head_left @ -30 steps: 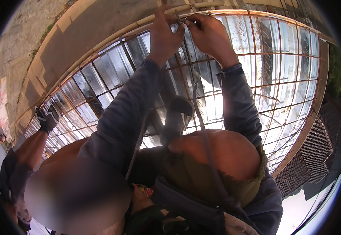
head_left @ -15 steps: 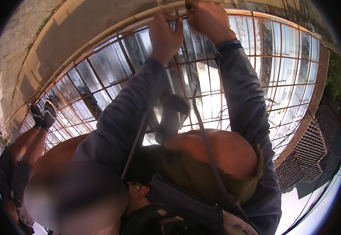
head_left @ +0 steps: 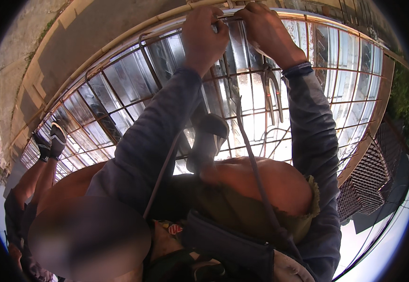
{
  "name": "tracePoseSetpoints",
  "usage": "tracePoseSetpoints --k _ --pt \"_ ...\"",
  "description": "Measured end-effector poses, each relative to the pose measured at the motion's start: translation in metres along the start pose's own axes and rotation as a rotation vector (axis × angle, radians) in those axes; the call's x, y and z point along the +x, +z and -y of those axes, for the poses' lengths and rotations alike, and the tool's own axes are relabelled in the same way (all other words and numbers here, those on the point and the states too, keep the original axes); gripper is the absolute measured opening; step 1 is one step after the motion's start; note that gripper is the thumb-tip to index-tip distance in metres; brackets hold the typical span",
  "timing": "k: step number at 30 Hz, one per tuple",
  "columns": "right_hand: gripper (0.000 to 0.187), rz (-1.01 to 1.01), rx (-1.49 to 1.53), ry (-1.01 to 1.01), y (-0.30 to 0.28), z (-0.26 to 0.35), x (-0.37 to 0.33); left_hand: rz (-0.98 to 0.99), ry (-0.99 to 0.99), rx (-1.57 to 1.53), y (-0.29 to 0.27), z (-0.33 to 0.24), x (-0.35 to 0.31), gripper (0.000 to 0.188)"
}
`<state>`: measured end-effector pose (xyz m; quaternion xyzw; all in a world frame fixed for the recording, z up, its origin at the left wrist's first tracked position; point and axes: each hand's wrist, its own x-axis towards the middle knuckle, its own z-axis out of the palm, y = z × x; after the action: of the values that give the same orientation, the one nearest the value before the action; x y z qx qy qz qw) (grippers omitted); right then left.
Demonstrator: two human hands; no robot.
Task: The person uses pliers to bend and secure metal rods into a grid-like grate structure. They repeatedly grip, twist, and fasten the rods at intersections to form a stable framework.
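Observation:
My left hand (head_left: pixel 206 38) is at the far edge of a rusty steel bar mesh (head_left: pixel 249 72), fingers curled in and thumb closed toward them. Just to its right, my right hand (head_left: pixel 271 35) bends over the same edge with its fingertips together. A thin dark line runs between the two sets of fingertips; whether it is wire or a bar, I cannot tell. Below my right wrist, a pair of pincers (head_left: pixel 272 91) with long handles rests on the mesh. My sandalled foot (head_left: pixel 207 141) stands on the mesh between my forearms.
Shiny corrugated metal sheets (head_left: pixel 129 75) lie under the mesh. A bamboo pole (head_left: pixel 134 30) follows the far edge, with ground beyond it. Another person's legs and sandals (head_left: pixel 57 138) are at the left. Tiled roofs (head_left: pixel 366 183) and cables show at the right.
My right hand has shifted right and slightly nearer, with its forearm. The pincers now show beside it. My left hand has moved slightly right and nearer.

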<state>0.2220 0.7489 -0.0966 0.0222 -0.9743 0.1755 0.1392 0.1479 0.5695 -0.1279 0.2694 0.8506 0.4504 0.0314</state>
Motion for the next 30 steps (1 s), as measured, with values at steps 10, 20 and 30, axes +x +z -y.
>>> tracePoseSetpoints --k 10,20,30 --pt "0.018 0.495 0.357 0.370 -0.045 -0.035 0.041 0.396 0.149 0.405 -0.015 -0.010 0.028 0.022" --pt "0.037 0.061 0.616 0.799 -0.073 0.065 -0.067 0.654 0.372 0.652 -0.018 -0.004 0.048 0.027" --pt "0.043 0.001 0.346 0.591 0.042 0.070 -0.057 0.615 0.202 0.526 -0.009 0.005 0.054 0.031"
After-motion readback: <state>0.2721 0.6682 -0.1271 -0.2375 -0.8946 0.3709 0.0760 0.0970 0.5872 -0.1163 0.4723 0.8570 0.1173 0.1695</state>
